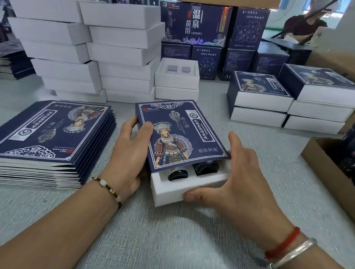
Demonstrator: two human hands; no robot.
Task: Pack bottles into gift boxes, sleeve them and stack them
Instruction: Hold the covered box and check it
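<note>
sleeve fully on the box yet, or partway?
Partway. The sleeve covers the far part of the white box; its near end sticks out, two bottle tops showing.

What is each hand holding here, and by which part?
The left hand grips the blue sleeve by its left edge. The right hand holds the white box at its near right corner.

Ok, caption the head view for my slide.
Both hands slide a blue sleeve over a white box holding two bottles.
</note>
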